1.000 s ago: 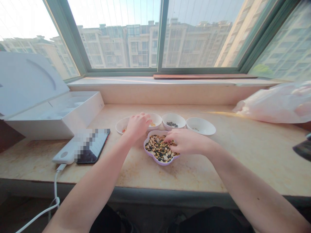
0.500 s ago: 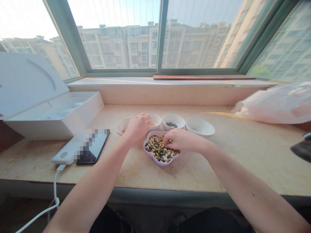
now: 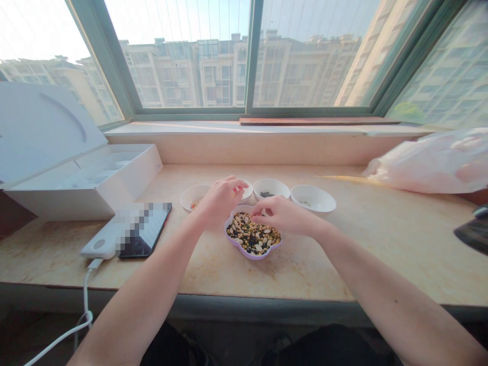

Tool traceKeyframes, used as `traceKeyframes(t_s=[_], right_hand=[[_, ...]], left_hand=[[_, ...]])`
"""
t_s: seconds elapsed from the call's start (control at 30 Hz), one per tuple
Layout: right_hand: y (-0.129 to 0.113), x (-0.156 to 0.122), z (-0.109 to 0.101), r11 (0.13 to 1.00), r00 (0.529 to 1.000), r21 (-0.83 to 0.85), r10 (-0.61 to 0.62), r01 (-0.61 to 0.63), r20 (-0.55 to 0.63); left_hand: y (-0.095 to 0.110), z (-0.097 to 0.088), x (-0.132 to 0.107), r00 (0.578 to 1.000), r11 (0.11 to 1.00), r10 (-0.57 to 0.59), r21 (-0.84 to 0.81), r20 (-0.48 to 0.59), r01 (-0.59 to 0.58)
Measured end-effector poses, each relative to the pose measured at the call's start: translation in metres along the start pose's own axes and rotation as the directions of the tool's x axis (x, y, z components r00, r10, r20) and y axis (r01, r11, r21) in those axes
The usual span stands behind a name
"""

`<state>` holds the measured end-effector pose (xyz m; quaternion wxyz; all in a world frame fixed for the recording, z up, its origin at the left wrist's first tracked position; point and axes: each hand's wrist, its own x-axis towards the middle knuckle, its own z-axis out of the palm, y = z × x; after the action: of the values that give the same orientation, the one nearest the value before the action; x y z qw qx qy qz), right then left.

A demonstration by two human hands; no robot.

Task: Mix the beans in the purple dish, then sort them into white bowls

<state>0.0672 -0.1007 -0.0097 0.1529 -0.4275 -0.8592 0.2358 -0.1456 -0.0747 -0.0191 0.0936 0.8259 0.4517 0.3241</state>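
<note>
A purple flower-shaped dish (image 3: pixel 249 252) of mixed beans sits on the stone sill in front of me. Behind it stand several small white bowls: one at the left (image 3: pixel 190 195) with a few reddish beans, one with dark beans (image 3: pixel 267 189), one almost bare at the right (image 3: pixel 313 198). My left hand (image 3: pixel 221 201) hovers over the dish's back left edge and hides another bowl; its fingers curl loosely. My right hand (image 3: pixel 284 214) is over the dish's back edge, fingertips pinched together, and what they hold is too small to see.
A phone (image 3: pixel 147 229) and a white power bank (image 3: pixel 99 244) with a cable lie at the left front. An open white box (image 3: pixel 87 180) stands behind them. A plastic bag (image 3: pixel 430 162) lies at the right, a dark object (image 3: pixel 473 231) at the right edge. Window behind.
My right hand has lifted out of the beans and moved back and left, fingers now pinched. My left hand's fingers have spread slightly toward the right.
</note>
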Motion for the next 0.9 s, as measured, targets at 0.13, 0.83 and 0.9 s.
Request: traceKeyframes(t_s=[0.13,0.83,0.9], right_hand=[[0.005,0.003,-0.002,0.937,0.991,0.347,0.082,-0.042,-0.102],[-0.003,-0.002,0.002,0.985,0.988,0.159,-0.085,0.063,0.133],[-0.008,-0.003,0.005,0.984,0.961,0.088,-0.168,0.152,0.221]], left_hand=[[0.009,0.002,-0.003,0.989,0.975,0.144,-0.174,0.01,-0.14],[0.001,0.005,0.001,0.996,0.988,-0.072,0.135,-0.052,0.079],[-0.002,0.004,0.002,0.995,0.967,-0.098,0.234,-0.031,0.103]])
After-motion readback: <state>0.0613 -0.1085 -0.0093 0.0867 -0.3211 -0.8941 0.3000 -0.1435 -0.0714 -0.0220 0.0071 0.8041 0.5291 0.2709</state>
